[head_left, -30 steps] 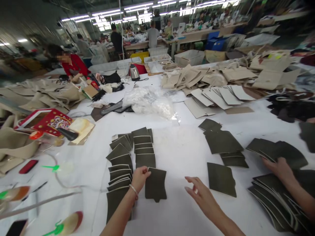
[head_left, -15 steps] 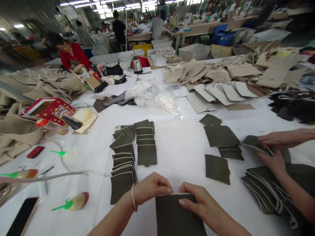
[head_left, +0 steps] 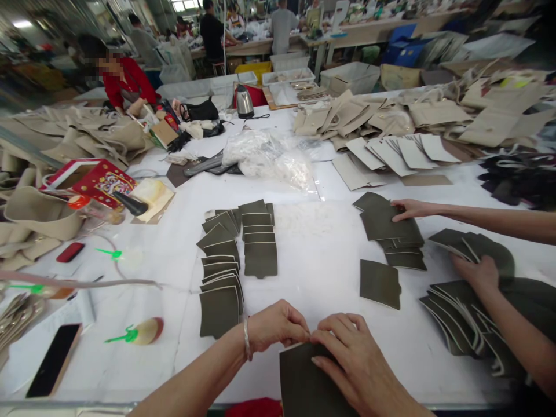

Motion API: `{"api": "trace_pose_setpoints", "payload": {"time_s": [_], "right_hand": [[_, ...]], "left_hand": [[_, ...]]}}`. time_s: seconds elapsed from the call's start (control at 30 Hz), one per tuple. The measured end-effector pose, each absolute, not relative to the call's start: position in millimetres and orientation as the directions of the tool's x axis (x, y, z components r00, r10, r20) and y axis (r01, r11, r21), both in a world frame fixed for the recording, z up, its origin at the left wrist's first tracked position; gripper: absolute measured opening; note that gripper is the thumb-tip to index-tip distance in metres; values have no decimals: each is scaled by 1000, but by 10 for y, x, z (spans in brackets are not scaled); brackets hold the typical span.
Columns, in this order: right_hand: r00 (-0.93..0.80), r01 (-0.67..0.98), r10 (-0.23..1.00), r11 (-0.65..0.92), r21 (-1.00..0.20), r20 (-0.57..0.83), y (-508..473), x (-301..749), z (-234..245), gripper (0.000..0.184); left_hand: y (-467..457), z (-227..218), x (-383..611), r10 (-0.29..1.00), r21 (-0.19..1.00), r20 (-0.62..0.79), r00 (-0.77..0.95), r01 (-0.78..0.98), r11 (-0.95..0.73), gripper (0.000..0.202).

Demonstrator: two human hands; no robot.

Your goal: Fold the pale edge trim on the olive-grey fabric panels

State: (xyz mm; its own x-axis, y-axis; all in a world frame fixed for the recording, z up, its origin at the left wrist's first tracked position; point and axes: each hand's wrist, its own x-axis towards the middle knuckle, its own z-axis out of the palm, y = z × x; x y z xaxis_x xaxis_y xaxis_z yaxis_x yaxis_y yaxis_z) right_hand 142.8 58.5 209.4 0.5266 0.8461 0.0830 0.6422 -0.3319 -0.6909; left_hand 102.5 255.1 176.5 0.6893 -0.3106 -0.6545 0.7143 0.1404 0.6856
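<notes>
A dark olive leather panel (head_left: pixel 310 379) with a pale edge is between my two hands at the table's front edge. My left hand (head_left: pixel 280 327), a bangle on its wrist, pinches at the panel's top edge with closed fingers. My right hand (head_left: pixel 347 359) grips the same panel, thumb lying on its face and fingers bent at the top edge near my left fingertips. Ahead to the left, similar panels lie overlapped in two columns, the left column (head_left: pixel 219 307) and the shorter right column (head_left: pixel 260 258). One single panel (head_left: pixel 380 284) lies flat to the right.
At the right, a co-worker's hand (head_left: pixel 406 209) touches a panel pile; the other (head_left: pixel 480 272) holds more panels. Squeeze bottles with green nozzles, one being a near bottle (head_left: pixel 147 331), and a phone (head_left: pixel 54 359) lie left. Behind are a plastic bag (head_left: pixel 269 159) and beige pieces (head_left: pixel 347 119).
My right hand has closed further over the panel's top edge, nearer my left fingertips. The co-worker's far hand has moved left onto the panel pile. The view has shifted slightly downward.
</notes>
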Motion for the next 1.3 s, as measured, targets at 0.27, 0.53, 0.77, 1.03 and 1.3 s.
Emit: {"api": "trace_pose_setpoints", "payload": {"time_s": [0.27, 0.53, 0.77, 1.03, 1.3], "right_hand": [[423, 655, 879, -464, -596, -220, 620, 1432, 2108, 20], [341, 598, 910, -403, -693, -235, 602, 1437, 2364, 16], [419, 456, 890, -377, -806, -179, 486, 1449, 2414, 15], [522, 399, 811, -505, -766, -263, 386, 1313, 1952, 15], [524, 441, 814, -511, -737, -251, 431, 1363, 1861, 18]], "left_hand": [[2405, 1809, 910, -320, 746, -622, 715, 665, 34, 17], [2516, 1734, 1028, -216, 832, -553, 804, 519, -198, 11], [2493, 1766, 1091, -394, 897, -442, 805, 396, -198, 17], [2586, 1927, 776, -336, 915, -368, 867, 273, -296, 27], [2537, 1907, 756, -305, 861, -352, 885, 179, -475, 13]]}}
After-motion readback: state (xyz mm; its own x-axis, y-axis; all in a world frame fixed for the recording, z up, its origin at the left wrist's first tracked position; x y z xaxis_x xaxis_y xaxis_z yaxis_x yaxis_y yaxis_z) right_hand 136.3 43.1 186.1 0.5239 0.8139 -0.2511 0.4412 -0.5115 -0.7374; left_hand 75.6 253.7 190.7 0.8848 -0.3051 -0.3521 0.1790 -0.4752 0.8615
